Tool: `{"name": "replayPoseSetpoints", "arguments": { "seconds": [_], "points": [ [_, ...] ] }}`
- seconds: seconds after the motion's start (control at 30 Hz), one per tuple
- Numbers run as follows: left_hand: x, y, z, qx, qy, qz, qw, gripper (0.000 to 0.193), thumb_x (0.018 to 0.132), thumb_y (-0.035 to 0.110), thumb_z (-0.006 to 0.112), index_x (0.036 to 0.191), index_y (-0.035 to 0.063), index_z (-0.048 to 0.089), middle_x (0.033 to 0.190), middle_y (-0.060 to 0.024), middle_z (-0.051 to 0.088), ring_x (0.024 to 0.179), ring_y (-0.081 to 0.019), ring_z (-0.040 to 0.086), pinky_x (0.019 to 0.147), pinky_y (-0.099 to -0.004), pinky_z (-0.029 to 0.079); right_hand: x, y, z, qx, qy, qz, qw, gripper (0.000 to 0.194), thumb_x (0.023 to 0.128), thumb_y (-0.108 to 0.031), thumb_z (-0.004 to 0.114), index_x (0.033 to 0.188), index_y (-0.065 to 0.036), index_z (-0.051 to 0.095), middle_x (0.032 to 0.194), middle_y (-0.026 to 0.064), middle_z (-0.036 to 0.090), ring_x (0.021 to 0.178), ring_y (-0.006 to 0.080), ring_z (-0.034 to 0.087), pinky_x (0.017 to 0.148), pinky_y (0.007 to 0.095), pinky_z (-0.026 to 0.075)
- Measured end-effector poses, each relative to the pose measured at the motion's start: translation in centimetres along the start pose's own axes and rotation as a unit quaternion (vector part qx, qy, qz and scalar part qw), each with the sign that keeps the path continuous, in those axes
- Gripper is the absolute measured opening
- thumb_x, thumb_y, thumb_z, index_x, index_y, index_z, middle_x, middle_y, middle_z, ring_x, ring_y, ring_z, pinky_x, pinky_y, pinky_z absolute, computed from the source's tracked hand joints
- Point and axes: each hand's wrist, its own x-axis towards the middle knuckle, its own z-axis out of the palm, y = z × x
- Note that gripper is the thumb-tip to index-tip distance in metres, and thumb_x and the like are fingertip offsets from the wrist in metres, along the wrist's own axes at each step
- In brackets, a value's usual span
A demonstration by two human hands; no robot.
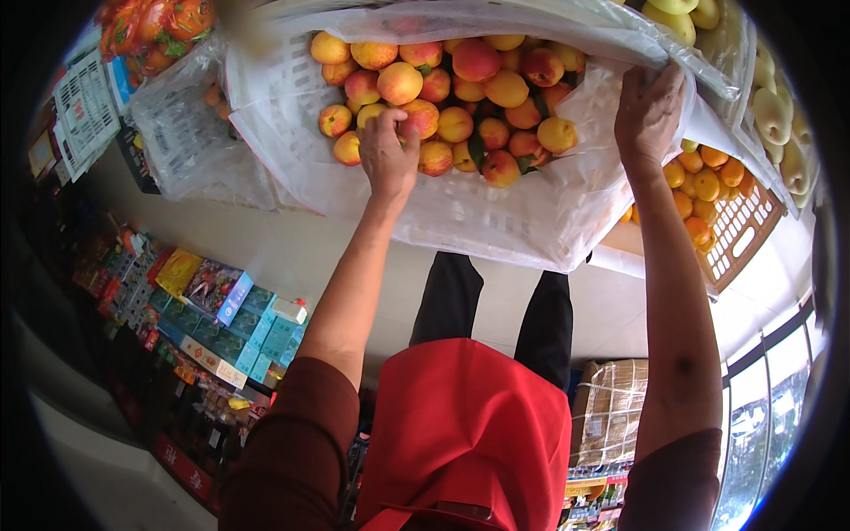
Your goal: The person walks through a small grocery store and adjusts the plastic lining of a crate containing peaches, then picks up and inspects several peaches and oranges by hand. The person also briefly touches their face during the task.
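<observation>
A crate lined with white sheeting [478, 216] lies before me, holding many yellow-and-red peaches or nectarines [506, 89] with a few green leaves among them. My left hand [390, 154] is over the front left of the pile, its fingers bent against the fruit. Whether it grips a piece is hidden by the hand itself. At the crate's right corner, my right hand [649, 109] has its fingers curled over the edge of the liner. Part of the crate's slotted wall [282, 73] shows faintly through the sheeting on the left.
A brown slotted crate of orange fruit [744, 232] stands to the right, with pale elongated fruit [773, 113] beyond it. Bagged tomatoes [159, 26] and clear plastic bags [182, 133] sit at left. Boxed goods [265, 332] and a strapped carton [611, 411] are behind me.
</observation>
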Motion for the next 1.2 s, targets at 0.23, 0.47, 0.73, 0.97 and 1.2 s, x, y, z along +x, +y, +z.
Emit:
{"name": "replayPoseSetpoints", "arguments": {
  "seconds": [0.23, 0.47, 0.73, 0.97, 1.2],
  "points": [
    [0.2, 0.5, 4.0, -0.022, 0.015, -0.139, 0.99, 0.072, 0.073, 0.03, 0.086, 0.125, 0.0014, 0.046, 0.118, -0.0232, 0.061, 0.106, -0.0413, 0.06, 0.092, -0.0462, 0.048, 0.0, 0.1, 0.1, -0.014, -0.002, -0.006, 1.0, 0.033, 0.09, -0.017, 0.056, 0.114, 0.006, 0.051, 0.102, 0.0254, 0.056, 0.098, 0.0446, 0.053, 0.089, 0.0496, 0.043],
    [0.0, 3.8, 3.5, -0.065, 0.009, -0.097, 0.993, 0.07, 0.069, 0.023, 0.086, 0.125, 0.0054, 0.048, 0.115, -0.0194, 0.059, 0.109, -0.0395, 0.057, 0.095, -0.0453, 0.046, 0.0, 0.0, 0.1, -0.01, 0.005, -0.018, 1.0, 0.035, 0.091, -0.017, 0.056, 0.116, 0.007, 0.051, 0.104, 0.0264, 0.057, 0.1, 0.0457, 0.053, 0.09, 0.0494, 0.043],
    [-0.4, 7.2, 4.5, 0.042, 0.067, 0.093, 0.993, 0.046, 0.074, 0.003, 0.07, 0.117, 0.0135, 0.058, 0.117, -0.0123, 0.054, 0.114, -0.036, 0.046, 0.094, -0.0484, 0.039, 0.1, 0.0, 0.0, -0.013, -0.001, -0.003, 1.0, 0.034, 0.091, -0.017, 0.055, 0.115, 0.007, 0.051, 0.107, 0.0279, 0.057, 0.102, 0.0467, 0.052, 0.091, 0.0497, 0.043],
    [-3.5, 13.5, 12.2, -0.09, -0.09, 0.165, 0.978, 0.053, 0.071, 0.002, 0.072, 0.121, 0.0101, 0.06, 0.118, -0.0131, 0.054, 0.111, -0.0373, 0.05, 0.092, -0.0485, 0.042, 0.1, -0.1, 0.0, -0.013, -0.006, 0.006, 1.0, 0.036, 0.091, -0.019, 0.055, 0.116, 0.007, 0.051, 0.108, 0.0287, 0.056, 0.104, 0.0472, 0.052, 0.092, 0.0494, 0.043],
    [-1.9, 13.9, 13.9, -0.082, -0.165, 0.161, 0.97, 0.053, 0.07, -0.002, 0.073, 0.118, 0.0107, 0.057, 0.121, -0.0181, 0.053, 0.111, -0.0387, 0.052, 0.088, -0.0455, 0.045, 0.1, 0.3, 0.1, -0.026, 0.0, -0.01, 1.0, 0.037, 0.091, -0.02, 0.056, 0.116, 0.007, 0.05, 0.111, 0.0287, 0.056, 0.106, 0.0474, 0.052, 0.094, 0.0497, 0.043]
  ]
}}
